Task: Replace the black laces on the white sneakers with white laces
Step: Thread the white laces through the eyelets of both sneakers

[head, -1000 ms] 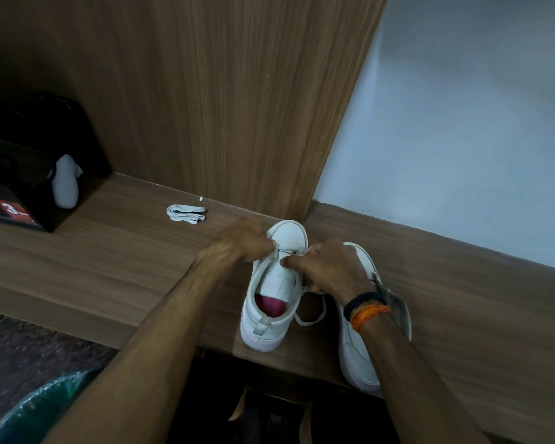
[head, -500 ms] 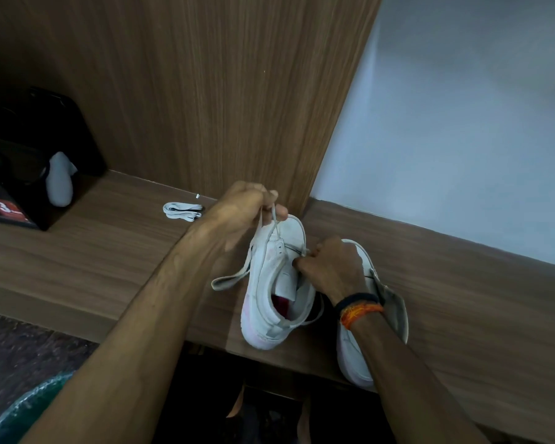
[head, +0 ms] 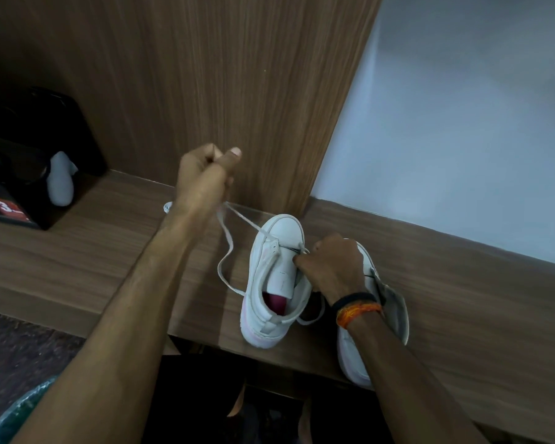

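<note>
**Two hands, one lace going in**

On the brown wooden bench [head: 77,257], the white leather sneaker [head: 274,283] lies toe-away. Right hand [head: 332,267] pinches at its eyelets, likely steadying; left hand [head: 202,174], fisted, draws the flat white lace [head: 226,248] taut upward.

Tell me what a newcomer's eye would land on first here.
First, the left hand, raised at the middle of the view in front of the wooden panel, pinching a white lace that runs down to the toe end of the white sneaker on the wooden shelf. Next, the right hand gripping that sneaker's far side, with the second sneaker partly hidden behind its wrist.
</note>
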